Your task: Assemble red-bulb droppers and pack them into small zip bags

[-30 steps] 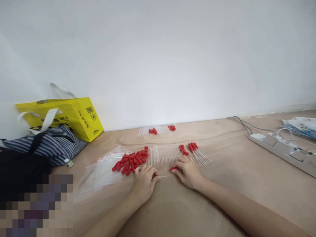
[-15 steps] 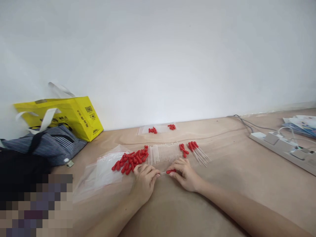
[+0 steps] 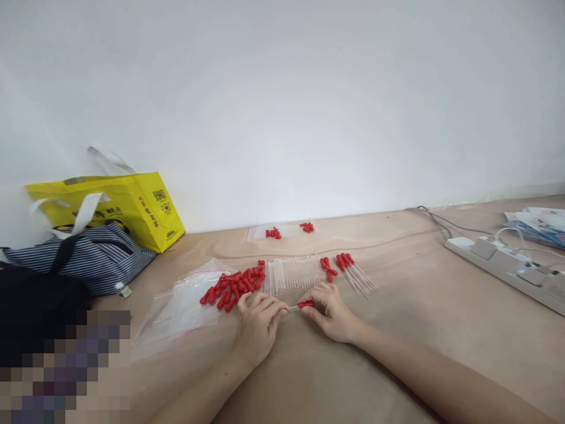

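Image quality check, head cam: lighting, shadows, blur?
Head view throughout: wall brightest at lower middle, greyer toward the top; soft shadow along the right forearm; row of clear tubes looks soft, single edges hard to separate; pixelated patch covers the lower left corner.

two hands (image 3: 260,327), dozens of red bulbs (image 3: 238,288), dozens of tubes (image 3: 292,275), one power strip (image 3: 507,275)

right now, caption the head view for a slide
Left hand holds a thin clear tube, right hand a red bulb meeting its end, near a row of similar tubes.
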Demonstrator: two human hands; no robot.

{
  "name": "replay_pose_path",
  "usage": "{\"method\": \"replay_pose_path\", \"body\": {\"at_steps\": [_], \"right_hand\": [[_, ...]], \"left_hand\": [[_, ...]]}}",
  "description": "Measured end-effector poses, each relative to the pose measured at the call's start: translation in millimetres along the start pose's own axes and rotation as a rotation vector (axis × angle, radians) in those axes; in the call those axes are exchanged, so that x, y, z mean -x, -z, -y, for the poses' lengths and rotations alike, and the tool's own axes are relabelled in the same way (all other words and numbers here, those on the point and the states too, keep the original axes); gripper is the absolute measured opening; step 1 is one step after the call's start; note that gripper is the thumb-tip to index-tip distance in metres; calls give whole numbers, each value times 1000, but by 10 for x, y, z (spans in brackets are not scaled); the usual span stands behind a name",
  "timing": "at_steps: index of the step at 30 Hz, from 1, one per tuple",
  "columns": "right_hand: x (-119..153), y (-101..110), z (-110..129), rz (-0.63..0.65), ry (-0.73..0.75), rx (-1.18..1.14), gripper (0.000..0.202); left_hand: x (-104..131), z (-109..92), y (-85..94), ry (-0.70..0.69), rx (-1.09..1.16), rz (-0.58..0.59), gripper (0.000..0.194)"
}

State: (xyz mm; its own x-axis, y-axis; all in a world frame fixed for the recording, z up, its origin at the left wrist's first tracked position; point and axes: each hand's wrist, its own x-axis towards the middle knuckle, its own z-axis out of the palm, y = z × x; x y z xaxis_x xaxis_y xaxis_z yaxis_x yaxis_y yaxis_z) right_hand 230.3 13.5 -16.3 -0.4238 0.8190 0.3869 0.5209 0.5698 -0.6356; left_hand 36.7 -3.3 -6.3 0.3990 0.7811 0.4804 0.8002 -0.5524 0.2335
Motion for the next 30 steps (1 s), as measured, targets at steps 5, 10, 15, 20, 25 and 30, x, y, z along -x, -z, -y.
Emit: {"method": "replay_pose_path", "body": {"at_steps": [5, 10, 15, 20, 25, 30], "right_hand": [[5, -32, 23, 11, -7, -32, 9], [5, -39, 8, 4, -22, -73, 9], [11, -29, 14, 8, 12, -112, 10], [16, -28, -3, 5, 55, -154, 10], [17, -19, -27, -39, 119, -149, 13], [6, -22, -35, -63, 158, -105, 15]], "left_hand": [[-10, -26, 15, -13, 16, 7, 18], [-20, -29, 20, -37, 37, -25, 17], [-31, -38, 12, -56, 71, -64, 18], [-30, -42, 9, -83, 51, -104, 20], [-28, -42, 19, -116, 5, -133, 18], [-24, -59, 30, -147, -30, -132, 18]]}}
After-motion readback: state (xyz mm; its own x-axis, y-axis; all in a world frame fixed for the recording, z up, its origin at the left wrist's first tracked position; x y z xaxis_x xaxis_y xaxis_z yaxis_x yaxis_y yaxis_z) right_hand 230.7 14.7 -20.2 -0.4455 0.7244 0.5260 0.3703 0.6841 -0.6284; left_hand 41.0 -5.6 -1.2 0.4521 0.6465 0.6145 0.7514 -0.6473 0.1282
